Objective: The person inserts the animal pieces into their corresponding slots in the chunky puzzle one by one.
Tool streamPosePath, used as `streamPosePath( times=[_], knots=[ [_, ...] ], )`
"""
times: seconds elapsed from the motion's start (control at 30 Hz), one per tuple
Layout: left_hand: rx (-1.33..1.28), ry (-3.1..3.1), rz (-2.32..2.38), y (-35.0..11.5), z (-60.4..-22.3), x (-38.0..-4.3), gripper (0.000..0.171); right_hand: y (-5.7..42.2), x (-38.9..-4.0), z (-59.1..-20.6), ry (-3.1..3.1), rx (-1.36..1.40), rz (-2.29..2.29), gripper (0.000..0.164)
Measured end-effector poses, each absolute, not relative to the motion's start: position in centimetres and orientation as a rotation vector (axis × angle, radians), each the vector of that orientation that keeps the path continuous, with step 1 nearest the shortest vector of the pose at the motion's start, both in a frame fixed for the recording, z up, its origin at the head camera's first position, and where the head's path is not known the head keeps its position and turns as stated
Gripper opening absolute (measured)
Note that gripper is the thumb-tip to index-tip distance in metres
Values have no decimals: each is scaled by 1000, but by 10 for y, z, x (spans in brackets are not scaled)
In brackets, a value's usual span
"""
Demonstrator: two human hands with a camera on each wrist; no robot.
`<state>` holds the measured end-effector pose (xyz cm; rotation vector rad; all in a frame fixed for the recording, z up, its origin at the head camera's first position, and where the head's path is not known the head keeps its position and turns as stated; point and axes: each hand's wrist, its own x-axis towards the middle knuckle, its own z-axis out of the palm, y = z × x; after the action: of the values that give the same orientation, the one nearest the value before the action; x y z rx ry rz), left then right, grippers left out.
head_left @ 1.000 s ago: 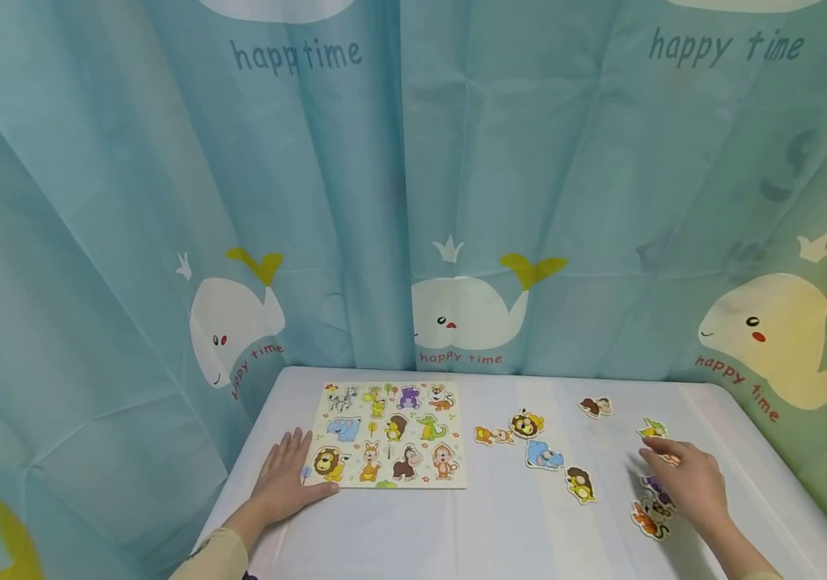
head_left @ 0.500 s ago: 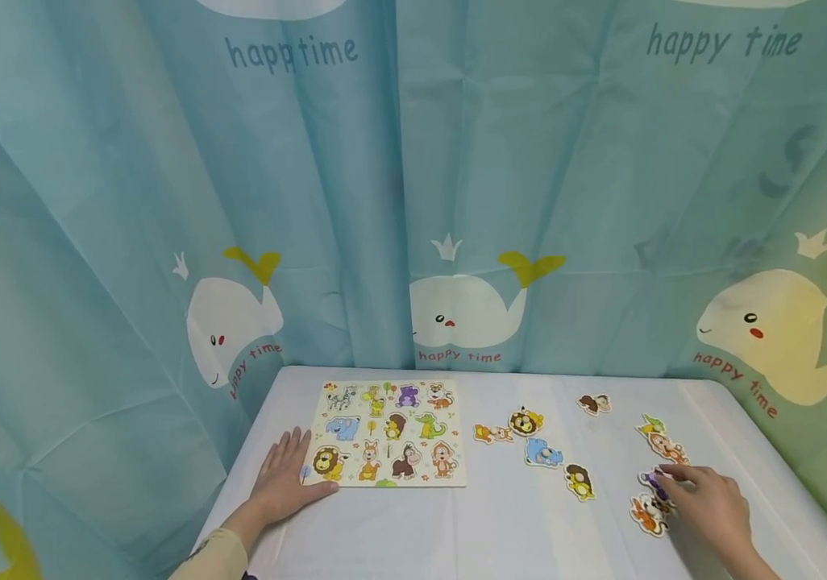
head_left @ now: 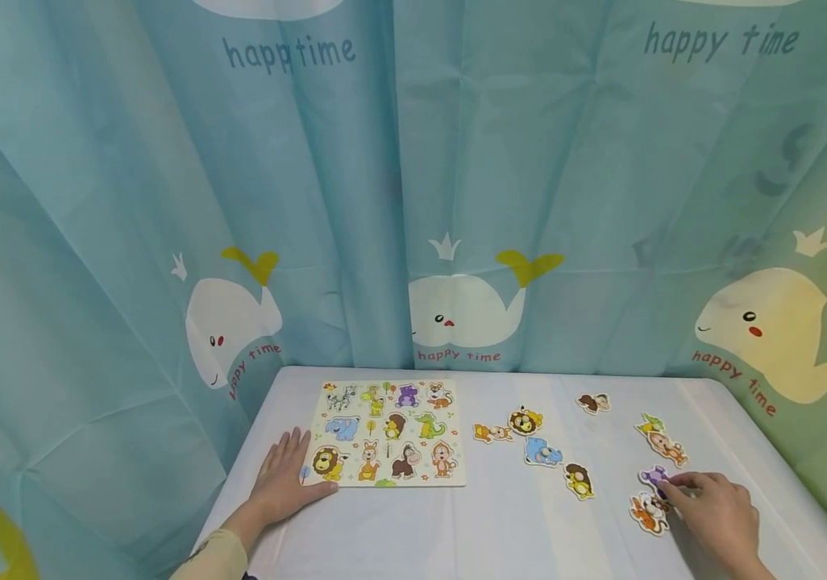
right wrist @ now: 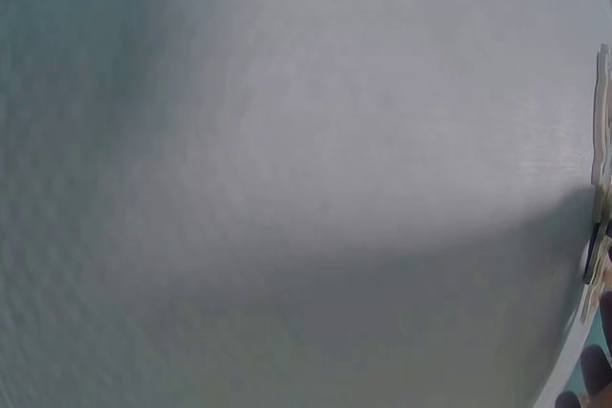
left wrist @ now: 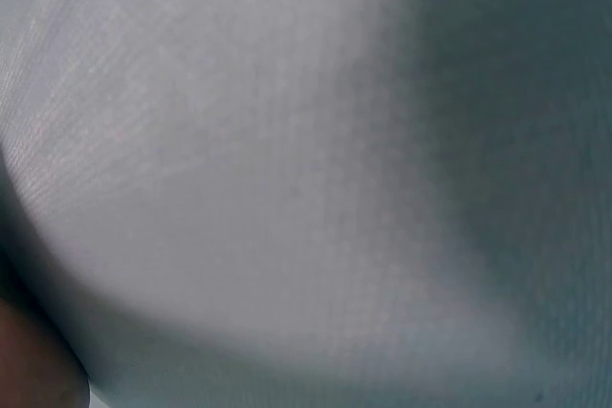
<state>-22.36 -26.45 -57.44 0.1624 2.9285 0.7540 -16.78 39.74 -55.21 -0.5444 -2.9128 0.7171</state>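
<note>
My left hand (head_left: 284, 475) rests on the table beside a wooden puzzle board (head_left: 397, 477), fingers straight along its left edge and thumb at the lower left corner. Animal pictures cover the board. On the right, my right hand (head_left: 720, 509) pinches a purple hippo puzzle piece (head_left: 653, 477) between thumb and fingertips. Touching it just below lies a tiger piece (head_left: 649, 514). Above are a monkey piece (head_left: 667, 448) and a green crocodile piece (head_left: 650, 424). The right wrist view catches only fingertips (right wrist: 597, 370) and piece edges; the left wrist view is mostly blurred cloth.
Between board and right hand lie a kangaroo piece (head_left: 493, 433), a lion piece (head_left: 525, 421), a blue elephant piece (head_left: 543, 453) and a hedgehog piece (head_left: 579, 482). A brown gorilla piece (head_left: 593, 403) is farther back. A curtain (head_left: 355, 201) hangs behind the white table (head_left: 515, 532).
My right hand has moved toward me and right, from over the monkey piece down to the purple hippo piece, which now shows more. The left hand has stayed put.
</note>
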Motion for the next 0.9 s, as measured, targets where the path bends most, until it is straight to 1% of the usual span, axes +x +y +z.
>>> streamPosePath(
  times=[0.23,0.5,0.77,0.9],
  knots=[
    [164,2923,765,-262,-570,-222,123,397,-167,-555,-2906,-626,723,41],
    [141,2899,722,-261,-562,-221,123,395,-169,-558,-2863,-636,777,42],
    [157,2932,767,-262,-569,-221,124,388,-172,-560,-2814,-625,794,34],
    [162,2938,770,-262,-570,-222,123,384,-175,-560,-2816,-606,794,35]
  ],
)
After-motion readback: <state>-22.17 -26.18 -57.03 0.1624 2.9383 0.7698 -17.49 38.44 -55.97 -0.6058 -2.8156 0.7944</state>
